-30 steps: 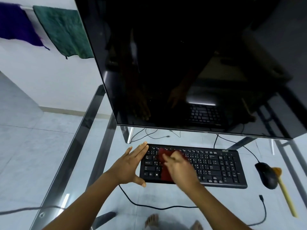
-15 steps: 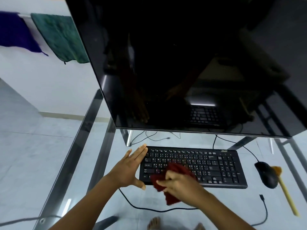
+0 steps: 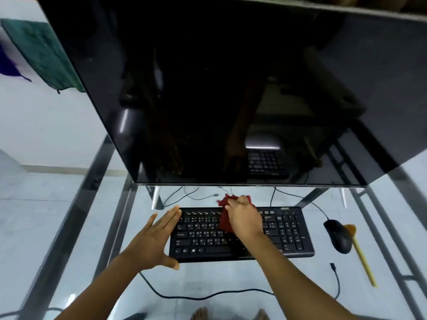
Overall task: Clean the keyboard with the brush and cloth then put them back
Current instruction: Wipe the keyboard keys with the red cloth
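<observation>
Since the earlier frame my right hand (image 3: 245, 219), fingers bunched on the cloth (image 3: 224, 225), has swept from the near edge of the keyboard (image 3: 203, 237) to its top row, centre frame. While my left hand (image 3: 154, 239), fingers straight, braces its left end, I keep strokes light, overlapping rightward.

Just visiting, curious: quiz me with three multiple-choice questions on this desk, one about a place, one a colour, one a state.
1. Where lies the long yellow-handled brush? A) on the floor B) right of the black computer mouse C) atop the monitor
2. What colour is the crumpled cloth the right hand grips? A) green B) red C) white
3. How is the left hand? A) flat against the black plastic keyboard's end B) a fist C) gripping a cable
B: handle beside mouse. B: red fabric shows around fingers. A: fingers straight.
</observation>
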A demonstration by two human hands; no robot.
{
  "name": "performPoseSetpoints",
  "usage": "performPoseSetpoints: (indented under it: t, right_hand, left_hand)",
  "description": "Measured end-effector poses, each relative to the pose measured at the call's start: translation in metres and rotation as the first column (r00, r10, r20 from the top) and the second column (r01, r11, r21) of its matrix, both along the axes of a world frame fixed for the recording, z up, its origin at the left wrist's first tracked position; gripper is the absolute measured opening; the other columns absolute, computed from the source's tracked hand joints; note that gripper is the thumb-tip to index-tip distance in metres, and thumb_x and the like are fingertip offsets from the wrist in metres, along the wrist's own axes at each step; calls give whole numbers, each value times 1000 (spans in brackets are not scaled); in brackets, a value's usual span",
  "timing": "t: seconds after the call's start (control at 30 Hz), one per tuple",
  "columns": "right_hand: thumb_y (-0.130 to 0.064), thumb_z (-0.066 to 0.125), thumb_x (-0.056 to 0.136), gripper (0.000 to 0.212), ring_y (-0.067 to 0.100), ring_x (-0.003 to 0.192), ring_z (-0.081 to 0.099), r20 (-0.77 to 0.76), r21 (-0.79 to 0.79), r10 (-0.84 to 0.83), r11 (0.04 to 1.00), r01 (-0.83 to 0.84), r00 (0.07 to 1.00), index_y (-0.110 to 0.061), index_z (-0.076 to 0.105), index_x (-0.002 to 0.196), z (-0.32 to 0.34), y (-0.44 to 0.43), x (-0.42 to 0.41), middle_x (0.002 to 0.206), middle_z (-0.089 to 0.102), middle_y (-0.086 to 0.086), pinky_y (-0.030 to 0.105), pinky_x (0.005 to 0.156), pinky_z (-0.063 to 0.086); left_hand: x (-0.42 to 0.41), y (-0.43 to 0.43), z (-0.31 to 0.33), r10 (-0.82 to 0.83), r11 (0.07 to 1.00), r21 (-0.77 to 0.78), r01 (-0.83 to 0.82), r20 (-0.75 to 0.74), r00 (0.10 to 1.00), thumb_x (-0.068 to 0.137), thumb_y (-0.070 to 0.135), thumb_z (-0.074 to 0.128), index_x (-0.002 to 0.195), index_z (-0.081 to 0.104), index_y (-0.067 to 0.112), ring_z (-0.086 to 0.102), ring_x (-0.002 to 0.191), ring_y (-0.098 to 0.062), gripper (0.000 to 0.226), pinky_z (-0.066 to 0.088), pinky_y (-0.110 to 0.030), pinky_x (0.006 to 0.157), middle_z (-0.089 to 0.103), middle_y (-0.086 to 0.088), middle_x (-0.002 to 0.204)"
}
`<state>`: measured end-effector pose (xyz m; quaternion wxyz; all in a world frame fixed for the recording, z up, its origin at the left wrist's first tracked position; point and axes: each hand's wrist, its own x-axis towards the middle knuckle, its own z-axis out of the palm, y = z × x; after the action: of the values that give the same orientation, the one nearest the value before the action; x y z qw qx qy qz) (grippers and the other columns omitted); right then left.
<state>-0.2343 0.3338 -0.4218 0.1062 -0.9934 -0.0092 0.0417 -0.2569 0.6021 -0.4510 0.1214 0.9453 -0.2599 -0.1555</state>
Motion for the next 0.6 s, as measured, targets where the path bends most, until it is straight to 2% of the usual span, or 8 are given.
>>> performPoseSetpoints:
  t: [0.07, 0.17, 0.2, 0.33, 0.4, 0.5, 0.53, 0.6]
  right_hand:
    - [-28, 44, 99, 32, 30, 85, 67, -1, 6, 70, 998, -70, 998, -19, 51, 129, -2, 7, -11, 124, 51, 13, 38, 68, 59]
    - [-27, 49, 98, 38, 32, 78, 66, -52, 83, 447, 893, -442, 893, -21, 47, 136, -1, 23, -48, 115, 54, 11, 42, 66, 60]
    - [-28, 52, 97, 37, 29, 72, 66, -40, 75, 437, 898, -433, 899, -23, 51, 133, -3, 14, -49, 109, 56, 8, 40, 62, 60]
    - [-31, 70, 85, 33, 13, 53, 61, 124, 58, 26, 998, -33, 992, -26, 67, 117, -9, -28, -38, 93, 60, 0, 26, 46, 58]
    - [-30, 76, 78, 36, 9, 49, 59, 166, 50, 146, 987, -156, 975, -26, 68, 113, -15, -23, -48, 86, 61, -1, 21, 40, 53]
    - [-33, 57, 88, 28, 14, 55, 60, 83, 20, 469, 881, -472, 879, -28, 56, 116, -18, -15, -72, 89, 56, 0, 26, 39, 52]
    - [-34, 53, 89, 25, 14, 55, 59, 75, 16, 449, 892, -452, 890, -30, 55, 114, -14, -25, -68, 88, 55, -1, 26, 40, 51]
    - [-29, 60, 90, 23, 15, 53, 61, 104, 93, 165, 980, -175, 981, -34, 58, 112, -8, -52, -55, 89, 59, 0, 25, 41, 51]
  left_hand:
    - [-1, -2, -1, 7, 1000, -24, -7, -1, 1000, 55, 77, 69, 151, -16, 20, -20, 142, 0, 140, -14, -34, 117, -25, 12, 156]
    - [0, -1, -2, 3, 1000, -22, -3, -2, 1000, 53, 79, 68, 151, -15, 19, -17, 144, -3, 141, -15, -34, 117, -23, 11, 156]
    - [0, -2, -1, 2, 1000, -9, -2, -6, 1000, 53, 81, 64, 150, -15, 19, -19, 144, -6, 140, -15, -35, 117, -23, 10, 157]
    - [-1, -16, 12, -5, 999, 46, 2, 59, 998, 63, 95, 24, 151, -14, 15, -24, 143, -12, 125, -15, -37, 116, -23, 3, 156]
    - [-2, -34, 17, 1, 1000, -29, 3, 142, 990, 77, 89, 16, 153, -2, 14, -16, 145, -12, 108, -13, -36, 114, -11, 0, 159]
    - [-2, -70, 16, -43, 998, -43, 53, 195, 980, 90, 76, 23, 153, 11, 13, -9, 147, -12, 90, -4, -39, 114, 3, -2, 160]
    - [-2, -82, 14, -73, 997, -21, 79, 207, 976, 91, 74, 24, 152, 18, 11, -4, 147, -12, 88, 1, -41, 113, 11, -4, 160]
    - [-2, -104, 8, -113, 994, 18, 111, 204, 973, 92, 72, 25, 150, 26, 9, 4, 146, -15, 86, 6, -43, 111, 21, -7, 158]
